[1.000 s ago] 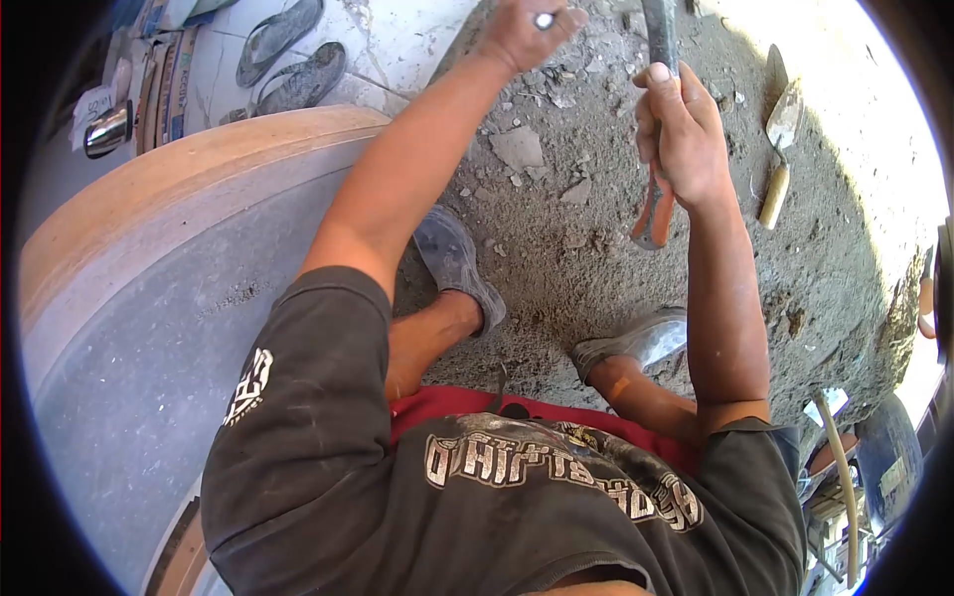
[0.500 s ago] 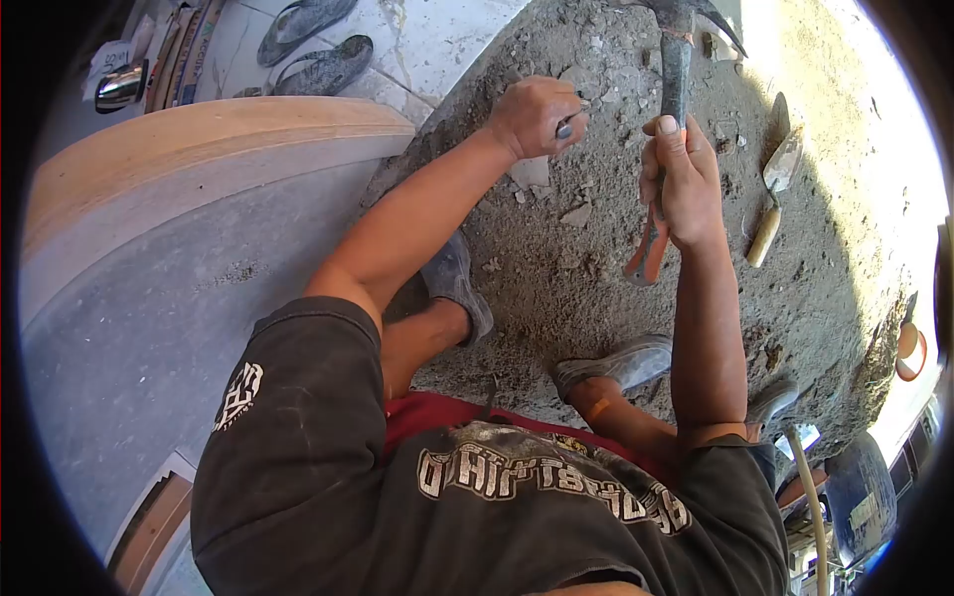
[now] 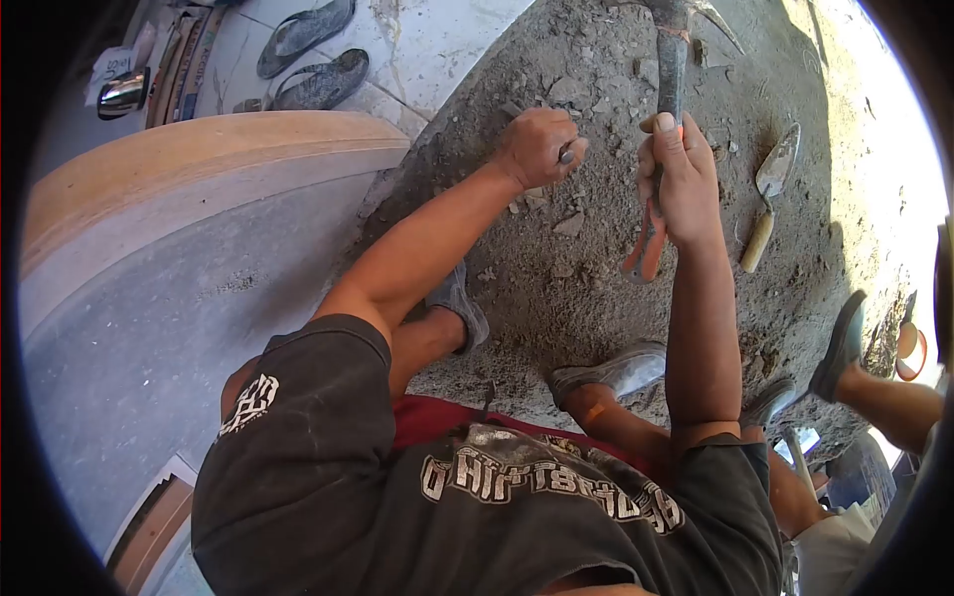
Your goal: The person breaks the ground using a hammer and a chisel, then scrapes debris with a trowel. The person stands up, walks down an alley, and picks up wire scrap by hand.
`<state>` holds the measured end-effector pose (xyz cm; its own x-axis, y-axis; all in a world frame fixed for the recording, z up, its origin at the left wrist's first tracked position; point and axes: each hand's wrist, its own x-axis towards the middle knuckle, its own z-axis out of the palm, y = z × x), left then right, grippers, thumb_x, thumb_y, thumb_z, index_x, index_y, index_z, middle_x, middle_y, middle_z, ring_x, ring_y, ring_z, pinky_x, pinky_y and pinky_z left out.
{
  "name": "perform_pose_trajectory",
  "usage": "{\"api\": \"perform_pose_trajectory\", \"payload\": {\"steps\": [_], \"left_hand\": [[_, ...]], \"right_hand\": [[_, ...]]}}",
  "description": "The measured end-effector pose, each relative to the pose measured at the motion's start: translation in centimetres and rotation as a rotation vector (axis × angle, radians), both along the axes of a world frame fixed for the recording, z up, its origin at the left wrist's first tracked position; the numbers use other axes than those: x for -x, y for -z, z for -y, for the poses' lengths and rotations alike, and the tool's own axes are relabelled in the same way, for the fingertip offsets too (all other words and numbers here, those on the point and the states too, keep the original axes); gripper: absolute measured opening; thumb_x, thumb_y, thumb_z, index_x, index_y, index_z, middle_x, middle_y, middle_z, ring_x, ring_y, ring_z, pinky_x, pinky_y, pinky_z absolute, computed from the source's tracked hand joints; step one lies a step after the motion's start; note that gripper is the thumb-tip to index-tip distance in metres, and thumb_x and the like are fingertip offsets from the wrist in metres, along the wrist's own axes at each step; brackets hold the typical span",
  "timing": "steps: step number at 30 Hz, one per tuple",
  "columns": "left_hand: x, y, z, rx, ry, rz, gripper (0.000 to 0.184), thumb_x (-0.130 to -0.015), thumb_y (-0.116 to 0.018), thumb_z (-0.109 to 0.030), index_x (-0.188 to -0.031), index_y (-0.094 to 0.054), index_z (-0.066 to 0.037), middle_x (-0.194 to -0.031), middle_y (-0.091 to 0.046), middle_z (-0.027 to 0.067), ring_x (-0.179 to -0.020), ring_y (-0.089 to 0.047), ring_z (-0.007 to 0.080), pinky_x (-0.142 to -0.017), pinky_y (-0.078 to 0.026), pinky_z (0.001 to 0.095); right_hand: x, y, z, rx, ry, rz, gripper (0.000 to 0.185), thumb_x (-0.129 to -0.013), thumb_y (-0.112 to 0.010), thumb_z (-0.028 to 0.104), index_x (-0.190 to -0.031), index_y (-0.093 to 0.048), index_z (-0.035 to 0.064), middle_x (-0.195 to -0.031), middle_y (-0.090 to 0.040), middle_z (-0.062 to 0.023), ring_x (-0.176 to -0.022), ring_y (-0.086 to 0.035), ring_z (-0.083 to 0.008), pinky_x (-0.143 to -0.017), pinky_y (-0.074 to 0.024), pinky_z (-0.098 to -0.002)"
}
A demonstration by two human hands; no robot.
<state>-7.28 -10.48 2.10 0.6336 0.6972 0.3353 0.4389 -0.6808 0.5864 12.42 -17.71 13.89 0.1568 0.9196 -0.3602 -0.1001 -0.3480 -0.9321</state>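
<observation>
On the far left I saw a gray panel (image 3: 149,308) with a wooden edge (image 3: 229,144), which looked curved, and beyond it two dusty flip-flops (image 3: 328,81) lying on pale tiles (image 3: 422,45). Next came the left hand (image 3: 542,147), closed in a fist around a chisel-like metal rod (image 3: 566,155); the round end showed beside the fingers, but I could not tell if the other end was touching the rough ground (image 3: 517,273). A broken flat chip (image 3: 569,224) lay near this hand. To the right stood the hammer (image 3: 672,84), its pointed head at the top edge of the view. The right hand (image 3: 686,179) was wrapped on its orange grip, with the thumb along the handle. Farther right a trowel (image 3: 775,171) rested on the ground, and at the side was another person's foot (image 3: 842,353).
</observation>
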Motion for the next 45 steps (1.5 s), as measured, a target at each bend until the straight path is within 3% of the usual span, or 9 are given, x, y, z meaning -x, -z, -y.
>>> {"api": "perform_pose_trajectory", "payload": {"steps": [4, 7, 11, 22, 36, 38, 40, 43, 45], "left_hand": [[-8.1, 1.3, -8.0, -0.334, -0.139, 0.057, 0.033, -0.086, -0.068, -0.034, -0.070, -0.059, -0.007, -0.074, -0.056, 0.0098, -0.068, -0.058, 0.0329, -0.065, -0.049, 0.0448], [-9.0, 3.2, -10.2, -0.172, -0.224, -0.011, 0.029, -0.087, -0.067, -0.041, -0.090, -0.071, -0.013, -0.085, -0.063, 0.0072, -0.083, -0.064, 0.0289, -0.077, -0.051, 0.0439], [-9.3, 3.1, -11.3, -0.134, -0.248, -0.029, 0.035, -0.086, -0.069, -0.045, -0.082, -0.069, -0.010, -0.080, -0.062, 0.0079, -0.083, -0.064, 0.0316, -0.071, -0.051, 0.0451], [-11.4, 2.2, -14.8, 0.132, -0.550, -0.105, 0.020, -0.083, -0.061, -0.012, -0.102, -0.067, -0.007, -0.104, -0.066, 0.0136, -0.098, -0.064, 0.0346, -0.085, -0.052, 0.0465], [-12.1, 2.2, -16.1, 0.235, -0.592, -0.187, 0.018, -0.082, -0.057, -0.005, -0.097, -0.067, -0.008, -0.104, -0.066, 0.0147, -0.102, -0.064, 0.0350, -0.085, -0.052, 0.0468], [-11.6, 2.8, -16.0, 0.235, -0.597, -0.200, 0.018, -0.082, -0.057, -0.004, -0.097, -0.067, -0.008, -0.104, -0.065, 0.0150, -0.103, -0.063, 0.0351, -0.085, -0.052, 0.0467], [-12.0, 2.8, -16.0, 0.217, -0.592, -0.174, 0.018, -0.082, -0.058, -0.003, -0.097, -0.066, -0.008, -0.105, -0.065, 0.0148, -0.103, -0.063, 0.0349, -0.085, -0.052, 0.0468], [-12.0, 2.7, -16.0, 0.214, -0.573, -0.187, 0.017, -0.082, -0.057, -0.003, -0.096, -0.066, -0.008, -0.103, -0.065, 0.0148, -0.102, -0.063, 0.0353, -0.085, -0.052, 0.0466], [-11.9, 3.1, -15.9, 0.222, -0.578, -0.207, 0.016, -0.082, -0.056, -0.003, -0.095, -0.066, -0.007, -0.103, -0.065, 0.0149, -0.102, -0.063, 0.0355, -0.085, -0.052, 0.0468]], "right_hand": [[-0.8, 0.5, 0.6, 0.016, 0.016, 0.031, 0.046, -0.102, -0.048, 0.049, -0.101, -0.054, 0.0031, -0.064, -0.050, 0.0003, -0.046, -0.047, -0.0076, -0.040, -0.0357, -0.0231], [-1.3, 0.8, 0.6, 0.040, 0.025, 0.082, 0.046, -0.103, -0.044, 0.046, -0.108, -0.055, 0.0015, -0.065, -0.050, -0.0004, -0.048, -0.048, -0.0080, -0.039, -0.0347, -0.0228], [-1.4, 1.6, 0.4, 0.059, 0.087, 0.064, 0.046, -0.104, -0.042, 0.045, -0.110, -0.054, 0.0008, -0.066, -0.050, -0.0014, -0.048, -0.048, -0.0092, -0.039, -0.0353, -0.0240], [-2.9, 2.6, -5.1, 0.059, 0.166, 0.101, 0.043, -0.105, -0.039, 0.040, -0.109, -0.054, -0.0002, -0.068, -0.050, -0.0029, -0.049, -0.049, -0.0108, -0.040, -0.0364, -0.0243], [-4.5, 3.8, -8.0, 0.266, -0.047, 0.228, 0.042, -0.105, -0.039, 0.042, -0.103, -0.051, 0.0011, -0.066, -0.048, -0.0024, -0.047, -0.046, -0.0117, -0.041, -0.0384, -0.0271], [-4.1, 4.0, -8.6, 0.066, 0.284, 0.054, 0.043, -0.104, -0.040, 0.042, -0.102, -0.053, 0.0011, -0.066, -0.049, -0.0027, -0.047, -0.045, -0.0118, -0.042, -0.0367, -0.0277], [-4.2, 3.0, -9.0, 0.285, -0.090, 0.212, 0.045, -0.104, -0.040, 0.042, -0.104, -0.052, -0.0004, -0.064, -0.047, -0.0028, -0.048, -0.046, -0.0123, -0.043, -0.0388, -0.0274], [-5.7, 3.6, -9.6, 0.324, -0.108, 0.172, 0.044, -0.104, -0.041, 0.042, -0.104, -0.052, -0.0001, -0.064, -0.047, -0.0033, -0.048, -0.046, -0.0129, -0.043, -0.0388, -0.0282], [-5.5, 4.2, -9.2, 0.156, 0.240, 0.047, 0.043, -0.103, -0.042, 0.042, -0.104, -0.054, 0.0009, -0.063, -0.048, -0.0038, -0.047, -0.046, -0.0134, -0.042, -0.0375, -0.0289]]}}
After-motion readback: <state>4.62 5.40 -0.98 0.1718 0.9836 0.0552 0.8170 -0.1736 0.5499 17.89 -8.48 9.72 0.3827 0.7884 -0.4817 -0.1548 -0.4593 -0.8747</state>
